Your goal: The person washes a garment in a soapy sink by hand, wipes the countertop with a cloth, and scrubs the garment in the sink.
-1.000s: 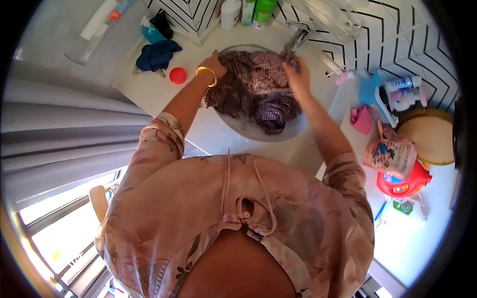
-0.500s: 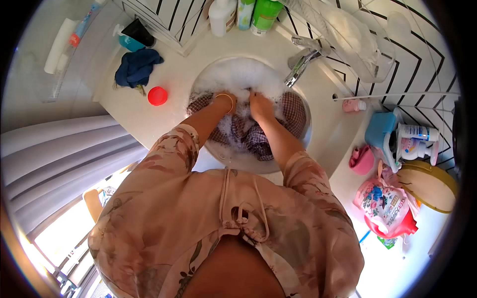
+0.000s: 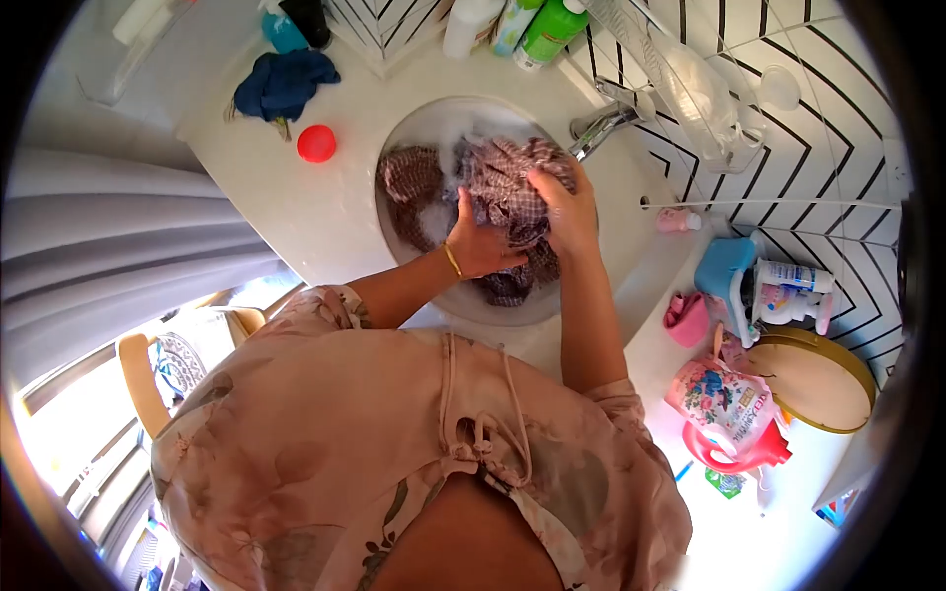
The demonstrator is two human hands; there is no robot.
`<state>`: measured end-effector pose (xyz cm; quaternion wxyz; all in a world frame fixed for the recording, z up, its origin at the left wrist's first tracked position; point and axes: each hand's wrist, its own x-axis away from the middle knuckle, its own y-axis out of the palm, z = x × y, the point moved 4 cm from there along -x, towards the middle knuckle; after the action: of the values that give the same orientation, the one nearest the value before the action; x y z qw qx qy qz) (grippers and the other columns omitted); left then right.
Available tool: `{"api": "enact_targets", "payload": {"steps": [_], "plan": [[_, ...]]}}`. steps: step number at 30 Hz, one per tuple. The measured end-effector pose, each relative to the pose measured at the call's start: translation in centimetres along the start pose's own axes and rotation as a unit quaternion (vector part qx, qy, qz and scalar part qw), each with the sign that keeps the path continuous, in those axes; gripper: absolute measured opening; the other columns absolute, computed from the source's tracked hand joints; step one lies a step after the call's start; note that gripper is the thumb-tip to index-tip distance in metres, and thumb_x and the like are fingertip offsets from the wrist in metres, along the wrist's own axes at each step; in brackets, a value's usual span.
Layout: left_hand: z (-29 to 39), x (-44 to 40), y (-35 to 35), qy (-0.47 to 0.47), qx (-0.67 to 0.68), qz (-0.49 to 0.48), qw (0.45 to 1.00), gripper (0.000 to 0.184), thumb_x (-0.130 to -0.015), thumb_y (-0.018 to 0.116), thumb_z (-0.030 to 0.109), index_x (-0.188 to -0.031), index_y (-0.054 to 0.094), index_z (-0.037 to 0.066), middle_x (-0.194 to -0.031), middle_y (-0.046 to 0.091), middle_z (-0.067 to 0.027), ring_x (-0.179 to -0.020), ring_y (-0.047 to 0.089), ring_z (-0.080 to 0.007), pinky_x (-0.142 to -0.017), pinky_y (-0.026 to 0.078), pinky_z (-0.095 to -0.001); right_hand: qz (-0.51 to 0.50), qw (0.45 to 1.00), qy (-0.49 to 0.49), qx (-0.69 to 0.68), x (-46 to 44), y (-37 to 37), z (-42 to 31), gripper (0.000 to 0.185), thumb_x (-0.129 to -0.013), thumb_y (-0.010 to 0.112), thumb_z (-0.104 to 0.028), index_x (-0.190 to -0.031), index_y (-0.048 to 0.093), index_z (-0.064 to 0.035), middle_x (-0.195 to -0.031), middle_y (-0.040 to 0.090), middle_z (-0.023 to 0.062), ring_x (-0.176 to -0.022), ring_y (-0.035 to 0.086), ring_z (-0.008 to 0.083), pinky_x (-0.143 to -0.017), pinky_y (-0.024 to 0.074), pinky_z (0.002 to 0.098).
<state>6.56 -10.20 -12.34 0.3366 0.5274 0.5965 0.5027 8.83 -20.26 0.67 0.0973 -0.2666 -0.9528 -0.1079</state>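
A wet checked cloth (image 3: 507, 187), brown and white, is bunched up above the round sink (image 3: 386, 264). My right hand (image 3: 569, 209) grips its right side, with the thumb on top of the folds. On the lower left of the bunch, my left hand (image 3: 480, 244) holds it with the thumb pointing up and the fingers partly hidden by the fabric. A gold bangle circles my left wrist. More checked fabric (image 3: 412, 177) lies in the sink at the left, amid white suds. Some also hangs below my hands.
A chrome faucet (image 3: 606, 126) reaches over the sink's right rim. On the counter's left are a red cap (image 3: 316, 144) and a dark blue cloth (image 3: 284, 85). A green bottle (image 3: 552, 33) stands behind. To the right are a blue container (image 3: 724, 274) and a detergent pouch (image 3: 724, 404).
My hands have come up out of the suds, lifting part of the checked cloth into a bunch. The foam over the sink looks thinner, and the view has shifted slightly.
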Motion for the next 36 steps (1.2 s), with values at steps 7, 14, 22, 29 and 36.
{"api": "enact_targets", "payload": {"steps": [7,14,22,29,36], "plan": [[3.8,-0.5,7.6,0.182,-0.020,-0.077,0.980,0.100,-0.064,0.032,0.082,-0.130,0.038,0.008,-0.133,0.040,-0.0132,-0.120,0.038,-0.0354,-0.101,0.026,-0.0524,0.020,0.949,0.096,-0.300,4.8,-1.4,-1.6,0.037,-0.081,0.053,-0.022,-0.113,0.050,-0.0020,-0.106,0.058,0.0124,-0.095,0.057,0.0278,-0.086,0.0455,0.0411],[14.3,-2.2,0.6,0.335,-0.100,0.056,0.935,0.057,-0.079,0.056,0.042,-0.122,0.047,0.006,-0.122,0.049,-0.0134,-0.111,0.047,-0.0274,-0.095,0.038,-0.0415,-0.026,0.938,0.124,-0.323,2.6,-1.6,8.8,0.029,-0.086,0.049,-0.020,-0.110,0.048,-0.0040,-0.122,0.049,0.0138,-0.108,0.050,0.0279,-0.092,0.0420,0.0448],[10.0,-2.0,1.1,0.275,0.151,0.144,0.938,0.021,-0.080,0.056,0.022,-0.093,0.057,0.005,-0.089,0.060,-0.0060,-0.082,0.057,-0.0205,-0.075,0.048,-0.0322,0.008,0.762,-0.374,0.528,0.6,7.4,6.3,0.026,-0.077,0.064,-0.027,-0.085,0.056,-0.0032,-0.101,0.054,0.0184,-0.094,0.049,0.0341,-0.072,0.0435,0.0447],[13.1,-2.3,-1.2,0.308,-0.159,0.245,0.906,0.028,-0.083,0.053,0.024,-0.101,0.057,0.003,-0.098,0.061,-0.0088,-0.091,0.057,-0.0229,-0.081,0.046,-0.0378,0.101,0.976,0.003,0.194,-9.9,1.0,9.7,0.034,-0.078,0.062,-0.025,-0.093,0.051,0.0029,-0.086,0.056,0.0158,-0.087,0.052,0.0287,-0.072,0.0434,0.0408],[12.3,-3.9,-7.3,0.088,-0.320,0.538,0.775,0.049,-0.085,0.046,0.040,-0.127,0.045,0.014,-0.130,0.044,-0.0093,-0.119,0.039,-0.0217,-0.098,0.030,-0.0395,0.089,0.927,0.032,0.364,-10.1,-2.4,19.5,0.055,-0.078,0.061,-0.026,-0.120,0.043,0.0033,-0.113,0.051,0.0218,-0.105,0.048,0.0335,-0.092,0.0365,0.0395]]}}
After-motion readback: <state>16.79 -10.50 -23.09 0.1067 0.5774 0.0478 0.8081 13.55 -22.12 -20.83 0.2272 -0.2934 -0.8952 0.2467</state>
